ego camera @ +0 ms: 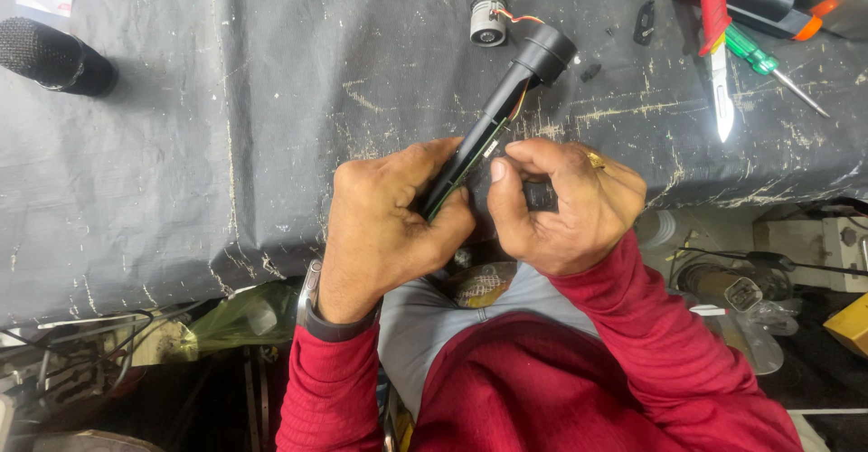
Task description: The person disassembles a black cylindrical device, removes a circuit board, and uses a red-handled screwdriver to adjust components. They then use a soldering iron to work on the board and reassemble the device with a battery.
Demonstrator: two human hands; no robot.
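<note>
black tube casing (511,99) x1 | left hand (384,221) grips it | right hand (561,203) pinches it | screwdriver (768,65) x1

Two hands, left (384,221) and right (561,208), share one long black housing (506,99). Beyond them on the desk (181,145): one small motor (488,20), one green screwdriver (768,65), one red-handled knife (716,45). Far left: one black cylinder (54,56).
</note>
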